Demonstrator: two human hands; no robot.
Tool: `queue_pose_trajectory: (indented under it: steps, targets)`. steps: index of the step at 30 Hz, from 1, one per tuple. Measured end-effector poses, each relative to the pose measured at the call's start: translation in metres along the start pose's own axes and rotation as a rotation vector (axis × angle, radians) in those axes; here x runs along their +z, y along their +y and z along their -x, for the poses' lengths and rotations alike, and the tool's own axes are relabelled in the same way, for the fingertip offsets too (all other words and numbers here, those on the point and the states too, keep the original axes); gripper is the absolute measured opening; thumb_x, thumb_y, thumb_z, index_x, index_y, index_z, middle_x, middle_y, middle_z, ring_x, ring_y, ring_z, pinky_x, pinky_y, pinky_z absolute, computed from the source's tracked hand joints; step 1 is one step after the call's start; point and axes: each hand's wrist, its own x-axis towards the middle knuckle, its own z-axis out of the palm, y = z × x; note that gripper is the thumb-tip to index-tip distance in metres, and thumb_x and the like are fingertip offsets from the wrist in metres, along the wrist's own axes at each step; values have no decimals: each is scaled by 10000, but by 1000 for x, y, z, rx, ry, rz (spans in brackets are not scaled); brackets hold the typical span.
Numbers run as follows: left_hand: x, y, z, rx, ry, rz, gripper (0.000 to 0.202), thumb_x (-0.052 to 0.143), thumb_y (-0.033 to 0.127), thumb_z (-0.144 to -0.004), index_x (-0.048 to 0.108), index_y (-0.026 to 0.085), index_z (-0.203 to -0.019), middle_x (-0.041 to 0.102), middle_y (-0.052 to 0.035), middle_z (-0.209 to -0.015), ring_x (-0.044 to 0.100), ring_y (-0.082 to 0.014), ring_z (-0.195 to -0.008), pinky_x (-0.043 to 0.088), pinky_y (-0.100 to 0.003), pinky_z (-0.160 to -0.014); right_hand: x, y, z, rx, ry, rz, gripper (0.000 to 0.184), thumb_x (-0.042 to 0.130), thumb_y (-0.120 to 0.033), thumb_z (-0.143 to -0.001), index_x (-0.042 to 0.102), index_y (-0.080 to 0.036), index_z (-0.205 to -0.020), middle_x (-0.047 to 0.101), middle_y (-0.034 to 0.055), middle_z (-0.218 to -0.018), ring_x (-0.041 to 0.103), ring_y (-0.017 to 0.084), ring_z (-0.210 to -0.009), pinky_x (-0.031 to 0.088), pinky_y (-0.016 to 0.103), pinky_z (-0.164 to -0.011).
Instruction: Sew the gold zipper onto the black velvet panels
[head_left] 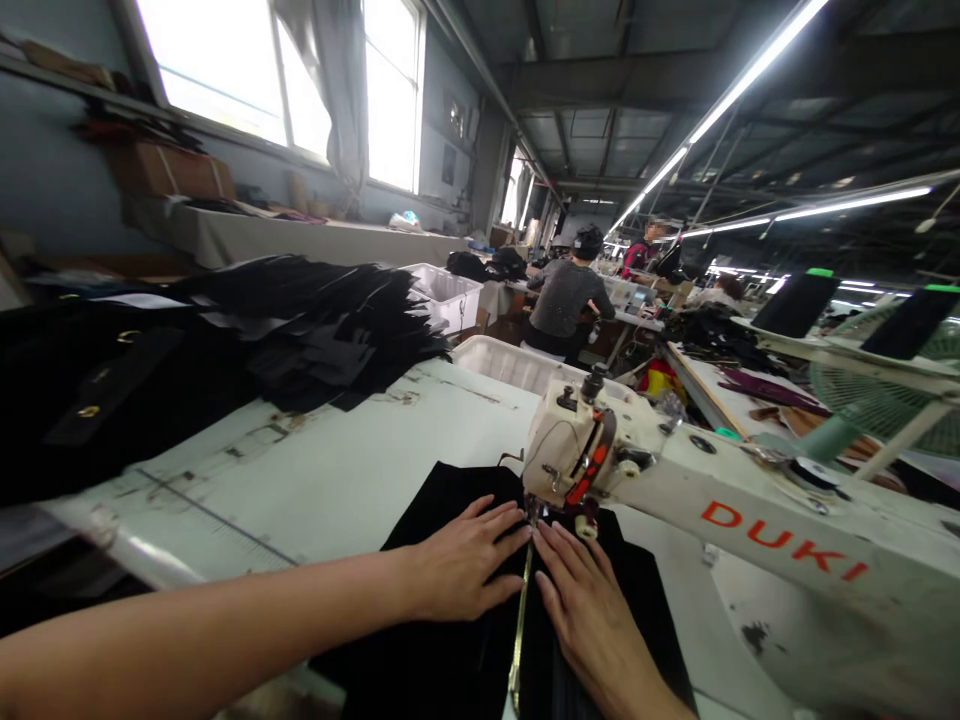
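My left hand (465, 562) lies flat and open on black fabric (442, 660), its fingertips close to the needle of a white sewing machine (720, 520). Flat and open too, my right hand (592, 610) rests on the same fabric just right of a gold zipper strip (519, 630) that runs toward the needle. The two hands sit on either side of that strip, fingers stretched toward the machine's head (574, 450).
A big heap of black cut pieces (315, 320) covers the table's back left. White bins (450, 290) stand behind it. A green fan (877, 400) and thread cones (795, 300) are at the right. Other workers (566, 295) sit at machines farther back.
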Motion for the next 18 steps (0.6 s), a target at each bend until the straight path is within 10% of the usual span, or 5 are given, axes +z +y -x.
queue_pose_trajectory:
  steps: [5, 11, 18]
  targets:
    - [-12, 13, 7, -109, 173, 66, 416, 676, 333, -883, 616, 182, -1265, 529, -137, -1387, 457, -313, -1320, 319, -495, -1127, -14, 0, 5, 160, 77, -116, 384, 373, -279, -990, 547, -153, -1309, 604, 88, -1301, 604, 231, -1158, 540, 445, -949]
    - [-39, 13, -6, -387, 506, 151, 284, 740, 402, -827, 597, 163, -885, 646, -29, -870, 624, -187, -783, 499, -275, -701, -47, -5, 17, 297, 99, -294, 292, 404, -332, -993, 683, -253, -1028, 676, 55, -1028, 671, 191, -948, 581, 315, -802]
    - [-53, 16, -23, -203, 468, 132, 163, 533, 245, -960, 629, 177, -846, 642, -31, -859, 604, -189, -824, 430, -287, -794, -50, -17, 25, 198, 157, -463, 240, 451, -308, -988, 685, -261, -998, 680, 20, -940, 694, 123, -854, 563, 163, -776]
